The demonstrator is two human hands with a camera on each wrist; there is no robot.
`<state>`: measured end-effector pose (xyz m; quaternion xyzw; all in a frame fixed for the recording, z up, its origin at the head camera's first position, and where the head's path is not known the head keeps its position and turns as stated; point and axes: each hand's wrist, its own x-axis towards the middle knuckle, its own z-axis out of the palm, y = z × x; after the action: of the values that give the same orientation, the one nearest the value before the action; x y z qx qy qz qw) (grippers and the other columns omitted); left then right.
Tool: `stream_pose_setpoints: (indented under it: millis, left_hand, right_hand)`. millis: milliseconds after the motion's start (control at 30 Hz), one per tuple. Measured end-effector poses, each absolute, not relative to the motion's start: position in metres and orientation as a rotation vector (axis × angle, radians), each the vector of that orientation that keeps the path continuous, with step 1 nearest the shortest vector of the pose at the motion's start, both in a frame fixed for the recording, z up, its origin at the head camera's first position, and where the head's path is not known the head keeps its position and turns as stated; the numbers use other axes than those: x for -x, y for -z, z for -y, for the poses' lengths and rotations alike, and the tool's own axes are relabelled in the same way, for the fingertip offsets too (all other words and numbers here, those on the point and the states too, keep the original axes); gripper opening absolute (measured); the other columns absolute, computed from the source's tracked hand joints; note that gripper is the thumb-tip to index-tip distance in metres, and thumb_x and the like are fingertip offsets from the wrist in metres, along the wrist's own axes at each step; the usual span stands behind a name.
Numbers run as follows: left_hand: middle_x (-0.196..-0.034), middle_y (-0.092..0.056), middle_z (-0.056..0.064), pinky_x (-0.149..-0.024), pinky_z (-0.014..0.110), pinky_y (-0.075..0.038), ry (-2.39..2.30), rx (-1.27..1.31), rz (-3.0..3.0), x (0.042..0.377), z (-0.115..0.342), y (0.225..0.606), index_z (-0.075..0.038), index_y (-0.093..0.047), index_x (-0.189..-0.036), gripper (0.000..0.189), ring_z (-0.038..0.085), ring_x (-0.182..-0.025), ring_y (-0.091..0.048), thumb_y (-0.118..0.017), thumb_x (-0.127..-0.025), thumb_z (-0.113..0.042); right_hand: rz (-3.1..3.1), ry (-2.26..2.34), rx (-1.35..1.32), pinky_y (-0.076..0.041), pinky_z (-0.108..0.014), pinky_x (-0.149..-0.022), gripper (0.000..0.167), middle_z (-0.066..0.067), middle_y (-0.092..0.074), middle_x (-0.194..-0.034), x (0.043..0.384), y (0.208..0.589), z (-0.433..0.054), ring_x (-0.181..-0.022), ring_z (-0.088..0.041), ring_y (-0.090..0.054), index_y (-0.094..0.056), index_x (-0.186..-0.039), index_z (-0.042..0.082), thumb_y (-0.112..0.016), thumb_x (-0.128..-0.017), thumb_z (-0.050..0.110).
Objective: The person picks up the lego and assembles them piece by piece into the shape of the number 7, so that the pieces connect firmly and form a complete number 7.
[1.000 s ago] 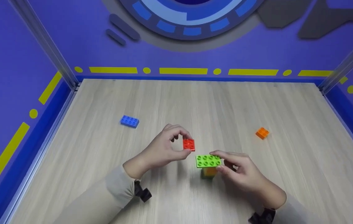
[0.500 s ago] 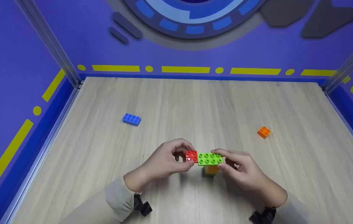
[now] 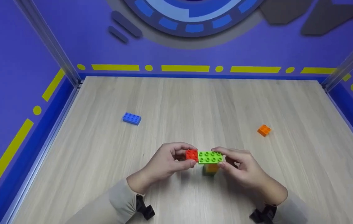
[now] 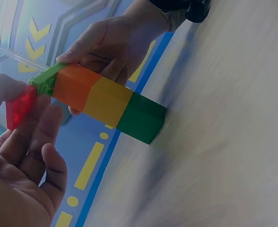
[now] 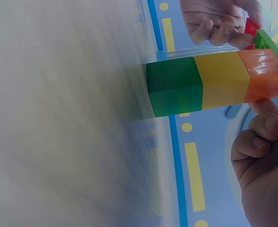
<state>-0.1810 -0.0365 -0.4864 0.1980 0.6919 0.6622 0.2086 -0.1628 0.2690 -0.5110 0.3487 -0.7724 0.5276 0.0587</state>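
My left hand (image 3: 164, 160) pinches a red toy brick (image 3: 191, 155) between thumb and fingers. That brick sits at the left end of a light green brick (image 3: 210, 157), side by side and seemingly touching. With thumb and forefinger, my right hand (image 3: 246, 169) grips the right end of the light green brick. Beneath it, the left wrist view shows a tower: an orange brick (image 4: 76, 86), a yellow brick (image 4: 108, 101) and a dark green brick (image 4: 141, 118) standing on the table. From above, the light green brick hides most of this tower.
A blue brick (image 3: 131, 118) lies farther back on the left of the wooden table (image 3: 195, 105). Off to the right is a small orange brick (image 3: 264, 130). Blue panels (image 3: 176, 56) wall the table in at the back and sides.
My left hand has brought the red brick down and right, from apart to alongside the light green brick. My right hand has kept its grip, almost still.
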Motion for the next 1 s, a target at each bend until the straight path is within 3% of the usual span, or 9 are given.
stream_pose_setpoints:
  millis: [233,367,500,833,1000]
  left_hand:
    - [-0.12,-0.084,0.024,-0.083,0.022,-0.067,-1.941,-0.491,-1.856,0.176,0.028,0.488,0.004,-0.076,-0.135,0.041,0.009,-0.094,-0.081,-0.088,-0.096,-0.003]
    - [-0.119,-0.083,0.03,-0.083,0.029,-0.07,-1.999,-0.48,-1.781,0.173,0.02,0.489,0.009,-0.074,-0.136,0.041,0.01,-0.087,-0.082,-0.084,-0.097,0.002]
    - [-0.116,-0.084,0.027,-0.085,0.033,-0.071,-2.012,-0.464,-1.754,0.173,0.019,0.49,0.01,-0.075,-0.135,0.039,0.01,-0.086,-0.083,-0.083,-0.097,0.005]
    - [-0.11,-0.087,0.02,-0.074,0.021,-0.065,-1.994,-0.43,-1.79,0.179,0.032,0.49,0.009,-0.078,-0.131,0.04,0.009,-0.086,-0.082,-0.088,-0.092,0.005]
    - [-0.108,-0.087,0.02,-0.072,0.021,-0.064,-1.995,-0.413,-1.799,0.183,0.039,0.489,0.01,-0.078,-0.13,0.039,0.009,-0.082,-0.081,-0.087,-0.093,0.004]
  right_hand:
    - [2.309,-1.592,-1.077,-0.051,-0.021,-0.06,0.051,-0.006,-0.082,-0.114,0.163,0.507,-0.269,-0.069,-0.011,-0.055,-0.074,-0.143,-0.002,-0.074,-0.094,-0.017]
    - [2.301,-1.614,-1.06,-0.054,-0.021,-0.061,0.049,-0.008,-0.082,-0.111,0.16,0.505,-0.268,-0.072,-0.006,-0.06,-0.073,-0.143,-0.004,-0.072,-0.097,-0.017]
    - [2.252,-1.638,-1.033,-0.053,-0.023,-0.059,0.045,-0.005,-0.081,-0.107,0.155,0.507,-0.263,-0.074,-0.004,-0.062,-0.072,-0.141,-0.008,-0.072,-0.097,-0.019]
    - [2.249,-1.67,-0.994,-0.059,-0.019,-0.068,0.045,0.0,-0.083,-0.129,0.156,0.508,-0.245,-0.085,-0.006,-0.07,-0.072,-0.141,-0.008,-0.071,-0.097,-0.02]
    - [2.301,-1.659,-0.967,-0.059,-0.019,-0.068,0.044,-0.006,-0.082,-0.131,0.159,0.507,-0.238,-0.089,-0.004,-0.069,-0.072,-0.142,-0.007,-0.071,-0.099,-0.016]
